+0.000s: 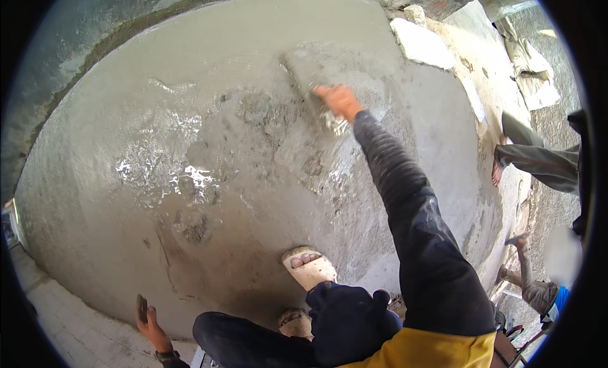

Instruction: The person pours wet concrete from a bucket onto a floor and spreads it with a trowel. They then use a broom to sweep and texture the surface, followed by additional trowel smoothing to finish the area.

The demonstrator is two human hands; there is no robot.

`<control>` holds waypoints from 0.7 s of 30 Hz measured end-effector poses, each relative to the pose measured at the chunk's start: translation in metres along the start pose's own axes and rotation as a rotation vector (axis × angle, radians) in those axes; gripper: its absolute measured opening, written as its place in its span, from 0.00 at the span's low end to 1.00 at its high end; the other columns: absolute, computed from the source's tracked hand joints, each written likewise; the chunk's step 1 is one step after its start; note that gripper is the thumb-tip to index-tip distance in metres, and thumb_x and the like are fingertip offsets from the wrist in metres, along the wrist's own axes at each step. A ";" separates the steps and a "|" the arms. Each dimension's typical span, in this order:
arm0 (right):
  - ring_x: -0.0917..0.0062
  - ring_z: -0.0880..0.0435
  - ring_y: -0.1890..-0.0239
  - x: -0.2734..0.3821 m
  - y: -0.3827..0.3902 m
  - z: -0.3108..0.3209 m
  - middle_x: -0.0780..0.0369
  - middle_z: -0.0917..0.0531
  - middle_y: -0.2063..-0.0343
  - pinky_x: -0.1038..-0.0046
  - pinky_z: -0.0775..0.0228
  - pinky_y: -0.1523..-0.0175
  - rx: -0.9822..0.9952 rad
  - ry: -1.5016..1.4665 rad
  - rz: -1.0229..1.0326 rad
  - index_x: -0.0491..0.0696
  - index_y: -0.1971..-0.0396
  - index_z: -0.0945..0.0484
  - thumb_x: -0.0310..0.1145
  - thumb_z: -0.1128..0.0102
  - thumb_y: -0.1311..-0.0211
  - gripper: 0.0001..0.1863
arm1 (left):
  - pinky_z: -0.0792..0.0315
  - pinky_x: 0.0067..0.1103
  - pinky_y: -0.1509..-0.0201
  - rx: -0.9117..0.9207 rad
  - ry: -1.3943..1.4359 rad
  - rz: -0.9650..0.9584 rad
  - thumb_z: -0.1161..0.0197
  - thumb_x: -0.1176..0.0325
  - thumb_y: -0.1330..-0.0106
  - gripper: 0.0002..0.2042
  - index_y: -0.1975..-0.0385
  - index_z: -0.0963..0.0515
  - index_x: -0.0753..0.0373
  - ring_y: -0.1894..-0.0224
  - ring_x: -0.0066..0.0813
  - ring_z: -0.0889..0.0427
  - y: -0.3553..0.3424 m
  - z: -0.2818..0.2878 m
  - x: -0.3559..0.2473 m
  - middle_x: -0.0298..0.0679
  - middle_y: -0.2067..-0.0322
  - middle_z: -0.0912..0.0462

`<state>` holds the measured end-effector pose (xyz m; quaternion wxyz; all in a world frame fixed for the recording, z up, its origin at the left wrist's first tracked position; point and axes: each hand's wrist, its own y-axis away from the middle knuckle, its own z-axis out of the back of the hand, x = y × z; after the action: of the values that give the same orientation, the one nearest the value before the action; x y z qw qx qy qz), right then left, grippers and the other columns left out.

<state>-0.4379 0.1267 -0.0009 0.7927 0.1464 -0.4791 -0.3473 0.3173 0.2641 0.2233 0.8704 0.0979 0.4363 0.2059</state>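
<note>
Nearest us, our left hand [151, 328] hangs loosely open, holding nothing; past our pale sandal [311, 274], out across the wet cement [221, 241], our right hand [341, 102] is closed around a blurred grey trowel [300, 69], against the surface.

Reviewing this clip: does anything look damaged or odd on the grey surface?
Yes. The grey surface has a rough, lumpy patch left of the right hand and a dark pitted spot lower down; both break the smoother area around them. Whether that is damage, I cannot tell.
</note>
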 end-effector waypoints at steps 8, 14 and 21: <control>0.52 0.12 0.51 -0.028 -0.019 0.046 0.42 0.13 0.56 0.55 0.21 0.43 -0.539 0.547 -0.099 0.37 0.48 0.20 0.61 0.43 0.34 0.37 | 0.40 0.36 0.25 -0.033 -0.282 -0.043 0.39 0.72 0.31 0.28 0.30 0.32 0.71 0.27 0.42 0.33 0.011 0.047 -0.023 0.50 0.30 0.30; 0.54 0.10 0.57 -0.008 -0.057 0.029 0.39 0.14 0.59 0.60 0.19 0.52 -0.296 0.042 -0.083 0.30 0.55 0.18 0.59 0.38 0.37 0.38 | 0.41 0.38 0.24 -0.055 -0.240 -0.062 0.39 0.71 0.30 0.28 0.30 0.32 0.70 0.27 0.43 0.34 0.041 0.071 0.010 0.49 0.28 0.32; 0.72 0.17 0.72 0.074 0.060 -0.089 0.54 0.16 0.75 0.71 0.21 0.72 0.038 0.492 0.355 0.39 0.44 0.24 0.55 0.43 0.27 0.32 | 0.39 0.43 0.25 0.098 -0.162 -0.183 0.34 0.63 0.31 0.29 0.30 0.29 0.62 0.25 0.42 0.35 -0.014 -0.002 -0.021 0.44 0.27 0.34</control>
<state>-0.3147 0.1093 0.0374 0.9305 0.1549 -0.2969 -0.1485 0.3079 0.2418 0.2323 0.9121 0.1166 0.3813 0.0954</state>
